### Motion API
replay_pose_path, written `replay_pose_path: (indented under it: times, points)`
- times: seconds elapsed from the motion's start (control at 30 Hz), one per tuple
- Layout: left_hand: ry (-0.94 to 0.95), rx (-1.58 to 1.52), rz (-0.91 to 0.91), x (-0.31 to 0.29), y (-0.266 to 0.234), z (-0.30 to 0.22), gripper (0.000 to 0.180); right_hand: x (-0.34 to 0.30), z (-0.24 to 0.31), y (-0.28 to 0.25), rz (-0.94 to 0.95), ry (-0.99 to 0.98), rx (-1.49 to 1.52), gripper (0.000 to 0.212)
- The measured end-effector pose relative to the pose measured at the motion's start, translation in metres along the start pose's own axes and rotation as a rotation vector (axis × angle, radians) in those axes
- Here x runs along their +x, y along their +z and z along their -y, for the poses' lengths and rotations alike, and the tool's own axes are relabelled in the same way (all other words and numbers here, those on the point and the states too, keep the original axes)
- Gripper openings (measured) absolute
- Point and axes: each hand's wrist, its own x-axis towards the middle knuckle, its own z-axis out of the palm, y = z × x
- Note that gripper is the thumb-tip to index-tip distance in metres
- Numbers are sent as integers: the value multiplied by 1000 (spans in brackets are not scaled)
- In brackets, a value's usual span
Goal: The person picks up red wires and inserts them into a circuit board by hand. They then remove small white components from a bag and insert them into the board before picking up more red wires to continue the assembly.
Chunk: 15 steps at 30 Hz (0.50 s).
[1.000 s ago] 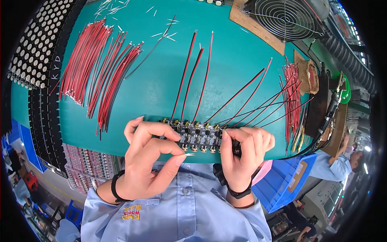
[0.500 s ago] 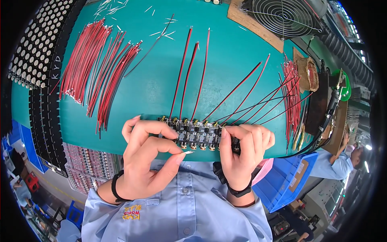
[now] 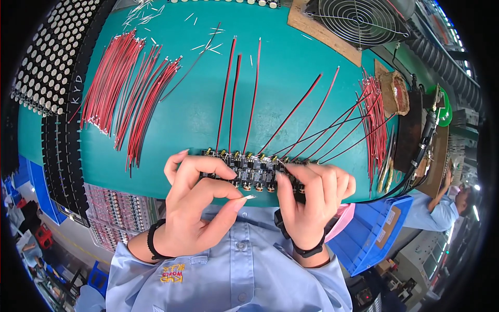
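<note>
A strip of joined black circuit boards (image 3: 253, 174) lies near the table's front edge, with gold-coloured round parts along its near side. Several red-and-black wires (image 3: 253, 93) fan out from its far side. My left hand (image 3: 200, 208) pinches small white slivers (image 3: 251, 197) between thumb and forefinger just in front of the strip. Its other fingers curl against the strip's left part. My right hand (image 3: 314, 200) is closed over the right end of the strip, thumb on the near side and forefinger beside the wire ends. Its palm hides that end.
Bundles of red wires (image 3: 112, 83) lie at the left, and another wire bundle (image 3: 375, 125) at the right. White bits (image 3: 143, 15) are scattered at the back. A fan (image 3: 358, 21), a soldering iron (image 3: 427, 135) and a blue bin (image 3: 366, 234) stand to the right. A co-worker (image 3: 436, 208) sits beyond.
My right thumb and forefinger have shifted slightly left along the strip and drawn apart. The left hand keeps its pinch on the white slivers. The whole view has shifted a little.
</note>
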Motion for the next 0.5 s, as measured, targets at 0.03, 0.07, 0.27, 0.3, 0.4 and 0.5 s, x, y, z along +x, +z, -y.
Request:
replay_pose_path:
  times: [0.03,0.07,0.27,0.3,0.4,0.5]
  points:
    - [1,2,-1,0,1,-1,12,0,2,-4,17,16,45,17]
    - [10,-2,4,1,1,-1,11,1,3,-8,15,15,46,17]
    - [46,-13,40,3,5,-4,10,1,5,-8,185,18,598,19]
    - [48,-13,42,4,6,-4,10,0,4,-6,193,27,636,20]
    - [55,-30,55,3,6,-5,11,-3,3,-6,192,50,677,19]
    - [55,-35,63,3,7,-5,12,-6,1,-6,180,63,702,19]
